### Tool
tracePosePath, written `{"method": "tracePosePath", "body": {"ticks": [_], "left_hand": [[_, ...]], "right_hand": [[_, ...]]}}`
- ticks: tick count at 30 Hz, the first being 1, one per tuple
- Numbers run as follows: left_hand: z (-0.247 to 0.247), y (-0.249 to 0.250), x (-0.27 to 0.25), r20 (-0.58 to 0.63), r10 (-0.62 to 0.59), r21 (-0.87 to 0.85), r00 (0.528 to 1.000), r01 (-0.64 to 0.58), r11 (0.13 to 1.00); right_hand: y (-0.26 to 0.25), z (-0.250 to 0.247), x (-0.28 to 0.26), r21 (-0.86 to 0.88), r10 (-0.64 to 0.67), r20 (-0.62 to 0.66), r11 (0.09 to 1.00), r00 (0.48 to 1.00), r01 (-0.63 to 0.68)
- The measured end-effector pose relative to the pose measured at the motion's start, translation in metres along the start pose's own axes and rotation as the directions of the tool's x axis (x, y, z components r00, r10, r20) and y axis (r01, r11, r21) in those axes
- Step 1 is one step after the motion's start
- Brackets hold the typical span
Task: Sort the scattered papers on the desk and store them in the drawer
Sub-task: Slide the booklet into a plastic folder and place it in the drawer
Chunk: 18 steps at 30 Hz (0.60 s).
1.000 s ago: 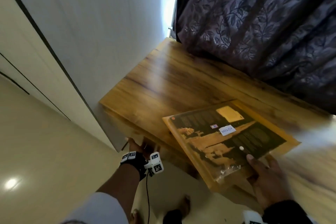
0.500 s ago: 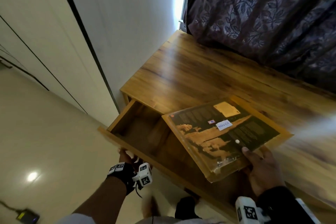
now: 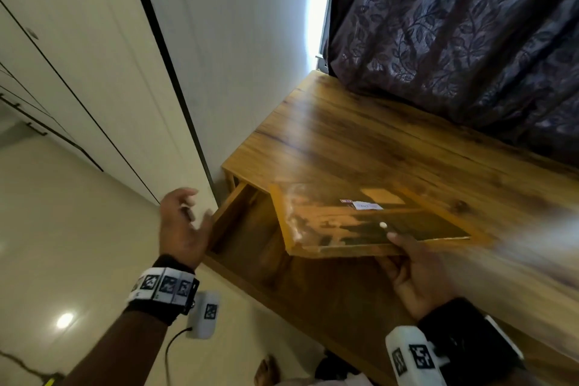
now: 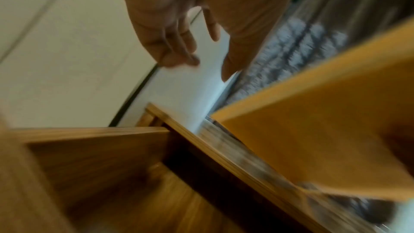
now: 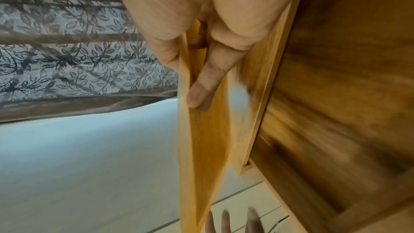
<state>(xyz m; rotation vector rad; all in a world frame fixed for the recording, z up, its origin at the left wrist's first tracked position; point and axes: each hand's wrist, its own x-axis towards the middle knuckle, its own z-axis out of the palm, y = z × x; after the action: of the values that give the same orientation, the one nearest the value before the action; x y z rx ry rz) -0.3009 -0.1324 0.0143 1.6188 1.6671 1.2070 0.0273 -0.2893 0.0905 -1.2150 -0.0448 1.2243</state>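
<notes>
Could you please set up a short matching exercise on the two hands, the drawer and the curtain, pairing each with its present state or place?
Things:
1. left hand
2. right hand
3. drawer
4. curtain

States:
A. hangs behind the desk
B. pulled open
C. fingers spread, holding nothing
D. grips the folder

Pairs: 1-C, 2-D, 3-B, 4-A

Label text on the folder (image 3: 369,219) is too small to read. Right hand (image 3: 416,279) fingers are hidden beneath the folder in the head view. Drawer (image 3: 250,244) interior is partly covered by the folder. Both wrist views are motion-blurred.
</notes>
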Motion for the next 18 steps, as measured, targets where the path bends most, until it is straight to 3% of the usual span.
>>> {"method": "tracePosePath", "body": {"ticks": [1, 2, 4, 8, 10, 12, 14, 16, 18], "left_hand": [[0.002, 0.019, 0.001, 0.177, 0.124, 0.0, 0.976, -0.126, 0.992], [0.005, 0.035, 0.001, 0.324, 0.201, -0.046, 0.924, -0.197, 0.979], [0.015, 0.058, -0.003, 0.52, 0.287, -0.182, 0.805, -0.224, 0.958], [0.034, 0.068, 0.0, 0.698, 0.067, -0.247, 0.713, 0.152, 0.957], [0.042, 0.064, 0.006, 0.761, 0.02, -0.345, 0.649, 0.378, 0.859], [0.039, 0.057, 0.004, 0.76, 0.08, -0.365, 0.645, 0.322, 0.874], [0.035, 0.052, 0.009, 0.717, 0.102, -0.411, 0.69, 0.299, 0.861], [0.027, 0.046, 0.018, 0.656, 0.187, -0.399, 0.731, 0.126, 0.908], [0.011, 0.04, 0.024, 0.647, 0.241, -0.353, 0.723, 0.004, 0.936]], "right_hand": [[0.0, 0.009, -0.001, 0.021, 0.016, 0.034, 1.0, 0.999, -0.016], [0.0, 0.018, -0.001, 0.031, 0.028, 0.066, 0.999, 0.997, -0.03], [0.0, 0.035, -0.004, 0.016, 0.046, 0.134, 0.999, 0.99, -0.049], [0.002, 0.047, -0.008, -0.053, 0.071, 0.23, 0.997, 0.971, -0.061], [0.001, 0.043, -0.008, -0.1, 0.11, 0.241, 0.991, 0.964, -0.088], [0.0, 0.036, -0.008, -0.131, 0.111, 0.229, 0.988, 0.967, -0.082], [-0.002, 0.026, -0.008, -0.144, 0.094, 0.188, 0.987, 0.978, -0.067], [-0.011, 0.008, -0.007, -0.081, 0.096, 0.105, 0.993, 0.99, -0.087], [-0.026, -0.016, -0.005, 0.021, 0.113, 0.02, 0.993, 0.993, -0.113]]}}
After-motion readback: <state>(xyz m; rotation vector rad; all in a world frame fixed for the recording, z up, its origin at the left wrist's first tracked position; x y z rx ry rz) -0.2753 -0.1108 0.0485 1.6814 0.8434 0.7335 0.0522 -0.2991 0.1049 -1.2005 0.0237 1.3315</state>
